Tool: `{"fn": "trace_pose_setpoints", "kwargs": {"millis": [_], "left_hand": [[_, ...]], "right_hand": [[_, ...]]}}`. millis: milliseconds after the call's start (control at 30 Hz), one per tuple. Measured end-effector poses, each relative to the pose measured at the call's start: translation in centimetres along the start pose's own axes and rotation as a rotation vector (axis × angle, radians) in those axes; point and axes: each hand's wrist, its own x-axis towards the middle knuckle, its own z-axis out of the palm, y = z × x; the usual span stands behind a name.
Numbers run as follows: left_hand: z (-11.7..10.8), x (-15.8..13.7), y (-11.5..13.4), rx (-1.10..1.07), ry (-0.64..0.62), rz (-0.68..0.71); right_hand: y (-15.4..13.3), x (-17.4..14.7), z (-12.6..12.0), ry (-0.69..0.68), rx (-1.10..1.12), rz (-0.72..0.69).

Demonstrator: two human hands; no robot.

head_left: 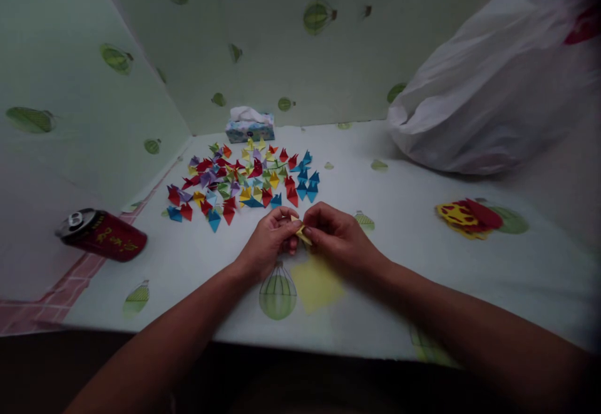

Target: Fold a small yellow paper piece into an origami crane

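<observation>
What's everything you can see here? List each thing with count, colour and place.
folded paper figures: dozens, mixed colours, spread left of centre
tissue box: one, bluish patterned, by the back wall
drink can: one, red and black, left side
plastic bag: one, white, back right
flat pieces: overlapping, count unclear, red and yellow, right side
paper sheet: one, yellow, table's near side
folded piece: one, yellow, between the hands
table cover: one, whitish with green balloon prints, underneath
left hand: one, bare, centre, pinching the folded piece
right hand: one, bare, centre, pinching the folded piece
</observation>
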Motion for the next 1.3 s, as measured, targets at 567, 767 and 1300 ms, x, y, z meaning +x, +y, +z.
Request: {"fn": "trace_pose_setpoints", "kwargs": {"millis": [567, 767, 1300], "left_hand": [[-0.18, 0.18, -0.26, 0.132, 0.015, 0.168], [0.00, -0.04, 0.05, 0.220, 0.037, 0.168], [-0.15, -0.20, -0.07, 0.269, 0.017, 0.172]], "right_hand": [[-0.36, 0.28, -0.16, 0.093, 0.064, 0.101], [-0.54, 0.39, -0.39, 0.106, 0.035, 0.089], [-0.16, 0.51, -0.50, 0.104, -0.097, 0.071]]}}
